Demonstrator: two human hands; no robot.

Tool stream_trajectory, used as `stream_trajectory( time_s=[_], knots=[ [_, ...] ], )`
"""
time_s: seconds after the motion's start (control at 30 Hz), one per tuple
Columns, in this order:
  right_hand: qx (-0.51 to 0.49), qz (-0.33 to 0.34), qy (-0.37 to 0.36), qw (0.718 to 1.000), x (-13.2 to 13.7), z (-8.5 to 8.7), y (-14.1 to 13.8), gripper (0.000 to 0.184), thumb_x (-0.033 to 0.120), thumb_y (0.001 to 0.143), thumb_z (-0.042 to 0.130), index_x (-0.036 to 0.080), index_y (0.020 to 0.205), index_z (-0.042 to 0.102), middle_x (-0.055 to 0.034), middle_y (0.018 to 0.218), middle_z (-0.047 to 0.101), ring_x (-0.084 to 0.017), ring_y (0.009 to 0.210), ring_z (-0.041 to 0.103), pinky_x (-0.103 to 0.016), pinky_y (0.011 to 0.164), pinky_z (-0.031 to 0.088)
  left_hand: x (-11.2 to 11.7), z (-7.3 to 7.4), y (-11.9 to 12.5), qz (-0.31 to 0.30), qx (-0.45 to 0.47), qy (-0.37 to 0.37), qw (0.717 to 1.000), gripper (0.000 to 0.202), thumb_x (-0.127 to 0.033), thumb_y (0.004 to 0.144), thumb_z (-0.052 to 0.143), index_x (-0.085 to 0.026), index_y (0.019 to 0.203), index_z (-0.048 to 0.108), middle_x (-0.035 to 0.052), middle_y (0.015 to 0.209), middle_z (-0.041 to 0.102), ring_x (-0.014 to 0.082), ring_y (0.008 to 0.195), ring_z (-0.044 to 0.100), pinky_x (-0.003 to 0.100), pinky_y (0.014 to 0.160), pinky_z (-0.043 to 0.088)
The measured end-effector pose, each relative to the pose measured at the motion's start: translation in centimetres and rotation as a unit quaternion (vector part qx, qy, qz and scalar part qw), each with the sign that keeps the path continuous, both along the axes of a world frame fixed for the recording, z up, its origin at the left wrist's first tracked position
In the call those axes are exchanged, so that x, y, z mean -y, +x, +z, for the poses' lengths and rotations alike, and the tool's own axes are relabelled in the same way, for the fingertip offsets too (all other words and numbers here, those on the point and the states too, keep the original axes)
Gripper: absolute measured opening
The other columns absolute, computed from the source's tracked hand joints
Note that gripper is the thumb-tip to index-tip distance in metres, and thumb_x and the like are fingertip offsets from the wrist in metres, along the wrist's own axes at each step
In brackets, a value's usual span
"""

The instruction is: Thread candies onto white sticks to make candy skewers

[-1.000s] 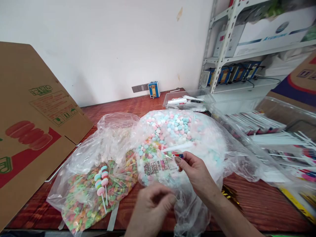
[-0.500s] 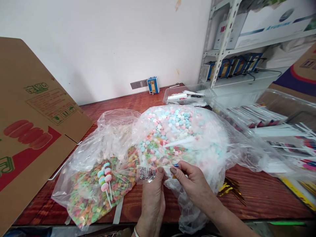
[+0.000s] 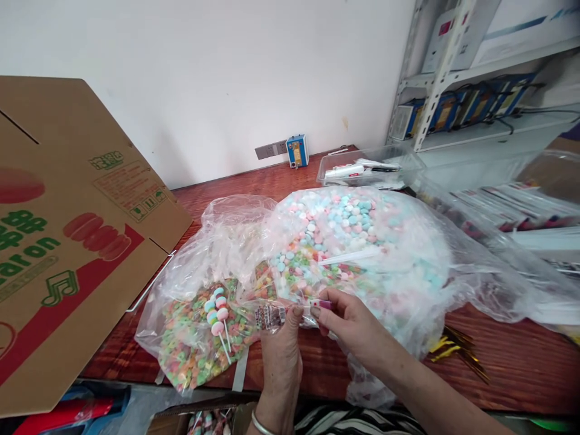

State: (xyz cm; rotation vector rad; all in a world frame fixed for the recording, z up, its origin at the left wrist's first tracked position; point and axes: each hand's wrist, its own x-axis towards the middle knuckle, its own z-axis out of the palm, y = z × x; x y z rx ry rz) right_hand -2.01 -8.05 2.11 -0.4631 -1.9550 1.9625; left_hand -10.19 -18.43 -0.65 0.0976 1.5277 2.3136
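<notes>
My left hand (image 3: 281, 353) and my right hand (image 3: 348, 323) meet at the table's front edge, both pinched on a small clear printed wrapper (image 3: 277, 315) with a barcode. Behind them lies a big clear bag of pastel candies (image 3: 357, 235) with a white stick (image 3: 348, 257) on top. Left of it lies a second clear bag of small multicoloured candies (image 3: 193, 341). A candy skewer (image 3: 218, 320) with pink and blue discs on a white stick rests on that bag.
A large printed cardboard box (image 3: 67, 241) leans at the left. A clear tray (image 3: 362, 172) stands at the back, and clear bins of packets (image 3: 512, 211) fill the right. Metal shelving (image 3: 453, 54) rises beyond. Gold twist ties (image 3: 453, 350) lie on the red-brown table (image 3: 521, 362).
My left hand has come up from below to join the right on the small wrapper, which has moved down and left off the big bag. The camera has shifted left.
</notes>
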Motion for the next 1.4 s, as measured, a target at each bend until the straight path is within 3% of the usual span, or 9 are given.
stream_trajectory(
  time_s=[0.17,0.27,0.37,0.5,0.67,0.9,1.03,1.23,1.4],
  knots=[
    [0.013,-0.042,0.146,0.988,-0.9,0.3,1.2,0.03,0.035,0.089,0.057,0.019,0.064,0.05,0.0048,0.061,0.045,-0.012,0.061,0.04,-0.024,0.056,0.032,-0.9,0.3,1.0,-0.019,0.027,0.058,0.998,0.03,-0.022,0.062,0.086,-0.018,0.078,0.06,-0.0069,0.07,0.06,0.0073,0.06,0.054,0.02,0.061,0.046],
    [0.022,-0.066,0.147,0.987,-1.3,0.1,2.3,0.045,0.044,0.095,0.046,0.02,0.058,0.045,0.0037,0.056,0.043,-0.013,0.056,0.041,-0.025,0.053,0.033,-1.7,0.2,1.3,-0.044,0.135,0.126,0.982,0.033,-0.022,0.059,0.089,-0.016,0.078,0.062,-0.0066,0.067,0.059,0.005,0.055,0.052,0.018,0.056,0.046],
    [-0.003,-0.095,0.115,0.989,-1.6,-0.2,3.5,0.043,0.049,0.099,0.037,0.02,0.077,0.06,-0.0001,0.067,0.057,-0.016,0.063,0.054,-0.026,0.06,0.043,-2.5,-0.1,1.2,-0.065,0.254,0.168,0.95,0.032,-0.024,0.06,0.089,-0.015,0.078,0.064,-0.0072,0.062,0.057,0.0037,0.048,0.049,0.019,0.055,0.05],
    [-0.08,-0.15,0.193,0.966,-1.5,-0.5,4.8,0.028,0.04,0.098,0.045,0.025,0.115,0.06,-0.0048,0.098,0.063,-0.018,0.086,0.061,-0.028,0.077,0.049,-3.4,-0.3,0.9,-0.069,0.317,0.178,0.929,0.024,-0.024,0.069,0.084,-0.015,0.071,0.062,-0.0077,0.056,0.053,0.0028,0.045,0.048,0.018,0.053,0.051],
    [-0.101,-0.13,0.221,0.961,-1.3,-0.6,4.4,0.023,0.033,0.095,0.051,0.027,0.115,0.061,-0.0064,0.119,0.058,-0.02,0.111,0.055,-0.031,0.093,0.047,-3.7,-1.0,1.0,-0.077,0.294,0.183,0.935,0.031,-0.027,0.061,0.088,-0.017,0.077,0.064,-0.0077,0.063,0.058,0.0037,0.049,0.051,0.019,0.054,0.05],
    [-0.076,-0.073,0.076,0.991,-1.4,-1.3,3.6,0.018,0.035,0.094,0.053,0.027,0.105,0.066,-0.0059,0.128,0.056,-0.021,0.121,0.053,-0.029,0.09,0.049,-4.1,-1.2,1.2,-0.045,0.19,0.114,0.974,0.038,-0.034,0.058,0.089,-0.016,0.076,0.061,-0.0058,0.067,0.056,0.0055,0.056,0.052,0.018,0.055,0.046],
    [-0.036,-0.033,0.07,0.996,-1.4,-1.6,3.6,0.017,0.034,0.094,0.055,0.025,0.104,0.066,-0.0037,0.109,0.064,-0.019,0.104,0.059,-0.027,0.085,0.049,-4.0,-0.6,1.2,-0.042,0.125,0.103,0.986,0.04,-0.032,0.054,0.091,-0.017,0.067,0.057,-0.0073,0.064,0.052,0.0058,0.058,0.049,0.018,0.059,0.045],
    [-0.015,-0.047,0.123,0.991,-1.2,-1.6,3.2,0.025,0.032,0.099,0.046,0.02,0.086,0.065,-0.0019,0.084,0.064,-0.016,0.081,0.059,-0.025,0.073,0.047,-3.2,-0.6,1.3,-0.043,0.126,0.11,0.985,0.035,-0.027,0.058,0.089,-0.016,0.078,0.062,-0.004,0.073,0.057,0.0076,0.063,0.054,0.02,0.062,0.049],
    [-0.082,-0.059,0.212,0.972,-1.5,-1.4,3.2,0.017,0.02,0.095,0.05,0.022,0.092,0.066,-0.0045,0.101,0.066,-0.016,0.097,0.062,-0.025,0.086,0.049,-2.7,-0.4,1.0,-0.065,0.199,0.141,0.968,0.031,-0.017,0.062,0.086,-0.014,0.085,0.065,-0.0016,0.076,0.063,0.0077,0.063,0.058,0.019,0.058,0.051]
  ],
)
